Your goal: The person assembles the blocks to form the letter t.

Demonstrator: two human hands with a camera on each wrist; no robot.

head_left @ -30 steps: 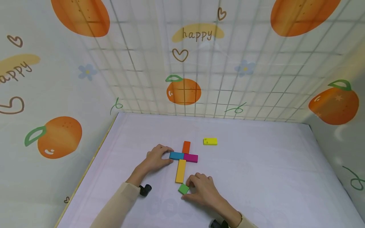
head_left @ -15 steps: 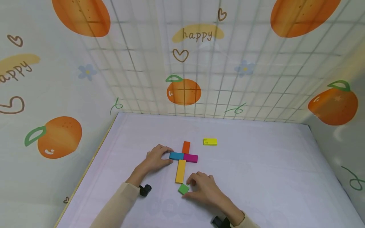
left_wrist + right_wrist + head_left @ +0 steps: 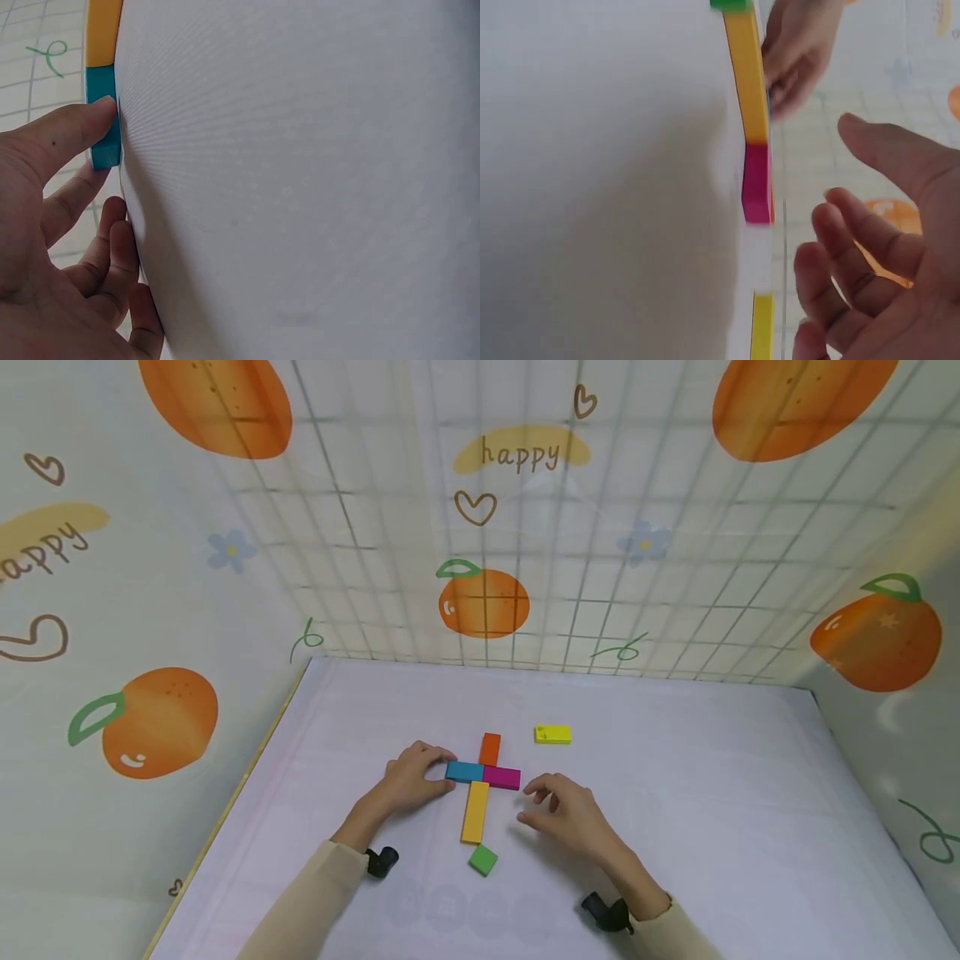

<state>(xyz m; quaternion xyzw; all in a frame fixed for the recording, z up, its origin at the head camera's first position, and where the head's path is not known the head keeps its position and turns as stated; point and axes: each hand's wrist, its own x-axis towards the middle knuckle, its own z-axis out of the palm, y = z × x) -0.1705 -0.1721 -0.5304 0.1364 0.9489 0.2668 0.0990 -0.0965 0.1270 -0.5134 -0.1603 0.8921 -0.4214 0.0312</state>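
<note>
With thumb and index finger, my left hand [image 3: 408,778] pinches the left end of a blue block [image 3: 464,772]; the left wrist view shows the thumb on the blue block's side [image 3: 103,142]. A magenta block [image 3: 502,777] continues it to the right. An orange-red block [image 3: 491,749] stands off the far side, and a long orange-yellow block [image 3: 475,812] runs from the near side. Turned at a slant, a green block [image 3: 483,860] lies at the long one's near end. My right hand [image 3: 573,818], fingers loosely bent, holds nothing, just right of the magenta block.
Beyond the blocks, to the right, a bright yellow block [image 3: 552,734] lies by itself. The white tabletop [image 3: 712,802] is bounded by a printed cloth over a wire grid [image 3: 570,635] at the back, with cloth at both sides.
My right hand has left the green block and moved up and to the right, beside the magenta block. The left hand and the blocks stay in place.
</note>
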